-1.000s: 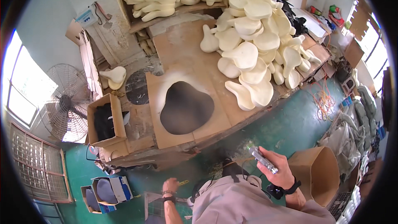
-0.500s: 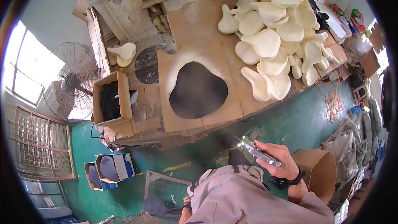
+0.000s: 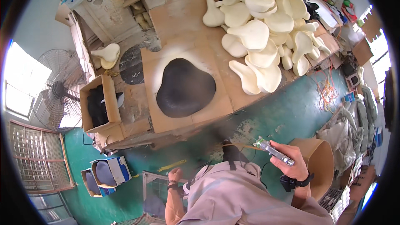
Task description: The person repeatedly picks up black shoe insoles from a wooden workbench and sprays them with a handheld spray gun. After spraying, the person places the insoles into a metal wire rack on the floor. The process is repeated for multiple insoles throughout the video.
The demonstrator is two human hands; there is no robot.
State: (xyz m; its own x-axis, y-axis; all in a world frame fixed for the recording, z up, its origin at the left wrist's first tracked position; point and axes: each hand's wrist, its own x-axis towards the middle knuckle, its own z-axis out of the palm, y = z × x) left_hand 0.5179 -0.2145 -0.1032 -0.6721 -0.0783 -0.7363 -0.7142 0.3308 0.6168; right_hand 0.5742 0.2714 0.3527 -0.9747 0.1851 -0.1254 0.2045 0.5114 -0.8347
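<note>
Sprayer [image 3: 276, 152] occupies right hand [image 3: 297, 164] (carton [image 3: 111, 105] holds black pieces [image 3: 96, 110]).

The handheld tool [image 3: 276, 153] is shiny metal, the cardboard [image 3: 223, 105] matt.

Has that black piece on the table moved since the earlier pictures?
No: the black piece lies in the same spot on the cardboard sheet beneath it, shifted neither way.
</note>
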